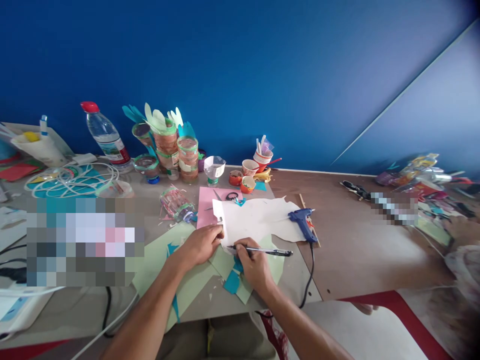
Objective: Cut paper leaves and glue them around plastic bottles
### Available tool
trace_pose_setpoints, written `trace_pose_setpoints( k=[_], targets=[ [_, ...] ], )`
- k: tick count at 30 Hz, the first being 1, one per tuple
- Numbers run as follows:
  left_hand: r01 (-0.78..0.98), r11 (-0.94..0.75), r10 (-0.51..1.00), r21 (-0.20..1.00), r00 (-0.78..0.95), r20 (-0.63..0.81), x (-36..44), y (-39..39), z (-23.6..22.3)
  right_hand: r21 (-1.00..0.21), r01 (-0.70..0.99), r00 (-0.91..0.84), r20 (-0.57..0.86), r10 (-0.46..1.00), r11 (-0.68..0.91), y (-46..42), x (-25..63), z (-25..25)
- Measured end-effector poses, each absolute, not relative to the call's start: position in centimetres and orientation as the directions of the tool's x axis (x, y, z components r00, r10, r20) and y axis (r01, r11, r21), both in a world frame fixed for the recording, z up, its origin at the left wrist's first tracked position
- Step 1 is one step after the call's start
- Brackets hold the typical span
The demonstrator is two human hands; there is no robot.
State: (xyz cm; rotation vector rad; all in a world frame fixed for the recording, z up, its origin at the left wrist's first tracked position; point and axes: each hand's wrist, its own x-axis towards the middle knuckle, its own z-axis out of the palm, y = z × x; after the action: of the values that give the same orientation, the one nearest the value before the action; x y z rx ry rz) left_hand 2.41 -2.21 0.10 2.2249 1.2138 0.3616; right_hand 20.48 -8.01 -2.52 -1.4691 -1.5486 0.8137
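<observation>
A black-and-clear pen (275,251) lies almost level in my right hand (255,262), whose fingers are closed around it near the tip. Its tip meets the lower left part of a white paper sheet (255,220) with cut, uneven edges. My left hand (204,243) grips that sheet at its left edge, fingers curled. Beneath are light green paper (187,280), blue paper scraps (232,282) and a pink sheet (210,202). A blue hot glue gun (304,225) rests on the sheet's right end, beside a thin wooden stick (318,240).
Along the blue wall stand a red-capped bottle (107,137), decorated plastic containers (187,160) and paper cups (249,167). Scissors (232,196) lie behind the sheet. The glue gun's cord (311,280) hangs over the table's front edge. A blurred person's arm (465,235) is at far right.
</observation>
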Motion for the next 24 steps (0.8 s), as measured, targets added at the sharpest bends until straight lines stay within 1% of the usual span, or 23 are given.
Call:
trace_pose_setpoints(
  k=[8, 19, 24],
  targets=[
    [0.678, -0.422, 0.839, 0.602, 0.544, -0.025, 2.45, -2.31, 0.00, -0.821, 0.548, -0.024, 0.175, 0.984, 0.160, -8.01, 20.52, -2.50],
    [0.679, -0.418, 0.838, 0.604, 0.544, -0.031, 2.56, -2.39, 0.34, -0.785, 0.583, -0.051, 0.222, 0.974, 0.209, -7.94, 20.25, -2.26],
    [0.674, -0.434, 0.835, 0.598, 0.550, -0.014, 2.47, -2.39, 0.19, -0.795, 0.573, -0.042, 0.214, 0.976, 0.198, -7.89, 20.28, -2.32]
  ],
)
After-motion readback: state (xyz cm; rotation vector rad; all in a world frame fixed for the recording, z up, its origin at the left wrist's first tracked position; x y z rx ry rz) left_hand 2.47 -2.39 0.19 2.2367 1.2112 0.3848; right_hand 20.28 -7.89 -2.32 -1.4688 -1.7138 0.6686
